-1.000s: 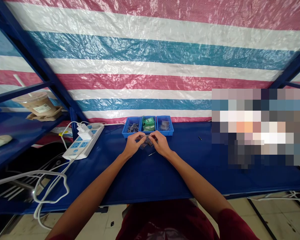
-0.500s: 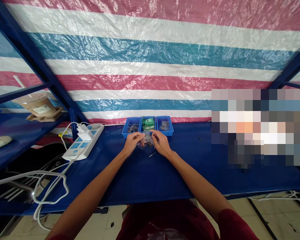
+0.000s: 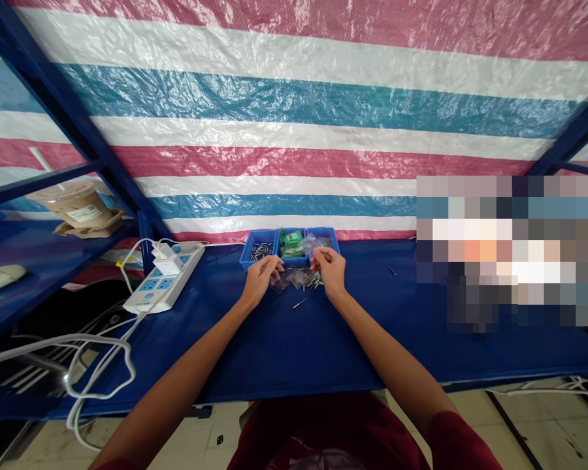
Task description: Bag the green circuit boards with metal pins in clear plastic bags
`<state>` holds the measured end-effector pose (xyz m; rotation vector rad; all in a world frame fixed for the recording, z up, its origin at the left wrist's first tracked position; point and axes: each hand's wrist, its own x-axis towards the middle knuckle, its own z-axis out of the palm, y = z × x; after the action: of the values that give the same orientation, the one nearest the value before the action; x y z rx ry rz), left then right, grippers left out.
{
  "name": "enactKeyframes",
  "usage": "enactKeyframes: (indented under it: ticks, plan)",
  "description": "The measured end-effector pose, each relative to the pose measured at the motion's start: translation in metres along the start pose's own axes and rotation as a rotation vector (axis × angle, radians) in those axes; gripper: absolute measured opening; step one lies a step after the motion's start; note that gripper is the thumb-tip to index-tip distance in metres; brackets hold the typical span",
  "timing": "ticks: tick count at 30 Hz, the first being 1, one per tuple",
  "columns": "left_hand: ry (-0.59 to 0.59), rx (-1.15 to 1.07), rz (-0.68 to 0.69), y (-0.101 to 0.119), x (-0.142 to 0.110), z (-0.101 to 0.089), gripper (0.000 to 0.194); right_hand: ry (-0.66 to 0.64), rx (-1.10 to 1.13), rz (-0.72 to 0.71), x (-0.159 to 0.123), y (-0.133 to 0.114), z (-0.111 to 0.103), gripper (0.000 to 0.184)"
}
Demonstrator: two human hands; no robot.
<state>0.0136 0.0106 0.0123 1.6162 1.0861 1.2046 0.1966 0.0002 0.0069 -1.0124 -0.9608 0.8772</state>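
Note:
My right hand (image 3: 331, 269) pinches a small clear plastic bag (image 3: 313, 243) over the front of the right blue bin (image 3: 336, 251), where more clear bags lie. My left hand (image 3: 261, 279) hovers in front of the left blue bin (image 3: 245, 256), fingers loosely bent and apart, close to a clear bag (image 3: 280, 284) on the table. Between my hands lie more bags and a loose pile of small metal pins (image 3: 313, 282). A single thin metal pin (image 3: 300, 303) lies nearer to me. The left bin holds dark metal pins (image 3: 261, 250); the middle one holds green packets (image 3: 292, 243).
A white power strip (image 3: 161, 281) with a plugged adapter and looping cables (image 3: 98, 365) is at left. A drink cup (image 3: 73, 205) and a mouse (image 3: 2, 279) sit on the left shelf. One small dark piece (image 3: 392, 271) lies on the blue table (image 3: 284, 359). The far right is blurred out.
My hands have parted. The right hand has lifted a clear bag up to the right bin; the left has drawn slightly back. The pile of pins between them now shows.

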Motion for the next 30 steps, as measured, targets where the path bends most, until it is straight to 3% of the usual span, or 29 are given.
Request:
enactKeyframes:
  ticks: [2, 4, 9, 13, 16, 20, 25, 30]
  plan:
    - [-0.001, 0.139, 0.075, 0.002, -0.002, -0.002, 0.04, 0.131, 0.159, 0.126, 0.007, 0.0, -0.004, 0.033]
    - [-0.087, 0.311, 0.176, 0.005, -0.005, -0.003, 0.036, 0.189, 0.229, 0.171, 0.011, -0.001, -0.007, 0.038]
    - [-0.552, 0.605, 0.411, 0.01, -0.012, -0.001, 0.027, 0.115, 0.066, 0.094, 0.004, -0.003, -0.009, 0.033]
    - [-0.701, 0.809, 0.461, 0.009, -0.014, 0.003, 0.013, 0.05, -0.104, 0.005, -0.001, -0.002, -0.007, 0.021]
    - [-0.688, 0.9, 0.455, 0.006, -0.013, 0.003, 0.008, 0.01, -0.217, -0.067, -0.003, 0.001, -0.007, 0.019]
    - [-0.566, 0.887, 0.451, 0.002, -0.01, -0.001, 0.009, -0.099, -0.407, -0.232, -0.007, 0.002, -0.006, 0.022]
    - [-0.342, 0.668, 0.362, 0.003, -0.005, -0.008, 0.013, -0.36, -0.61, -0.448, -0.013, 0.004, -0.001, 0.022]
    - [-0.157, 0.462, 0.286, 0.005, -0.004, -0.009, 0.02, -0.411, -0.662, -0.504, -0.014, 0.008, -0.001, 0.023]
